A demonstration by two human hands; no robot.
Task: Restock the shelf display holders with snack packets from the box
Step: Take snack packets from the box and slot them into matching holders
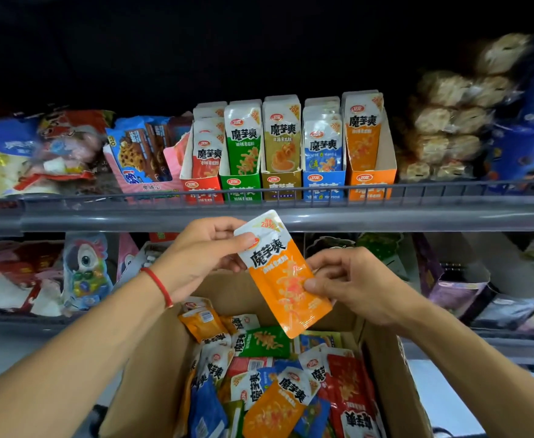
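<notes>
Both hands grasp one orange snack packet (283, 273) in the air, just below the grey shelf rail (291, 216) and above the open cardboard box (151, 358). The left hand (202, 254) pinches the packet's white upper end at about 10 o'clock from its middle, thumb across the front and fingers curled behind. The right hand (347, 279) pinches the packet's right edge at about 3 o'clock, thumb pressed on the orange front. The packet is tilted, its top leaning toward 11 o'clock and its bottom edge toward 5 o'clock. A red string bracelet (161, 286) circles the left wrist. In the box, at 6 o'clock from the hands, lies a loose heap of packets (278, 384) in orange, green, blue, red and white, lying at all angles. On the shelf at 12 o'clock stand five display holders side by side: a red holder (204, 191), a green holder (242, 188), a tan holder (281, 186), a blue holder (324, 184) and an orange holder (371, 181), each with upright packets inside. At 10 o'clock on the same shelf sits a box of chocolate chip cookies (142, 153); at 2 o'clock are stacked bagged pastries (449, 121).
</notes>
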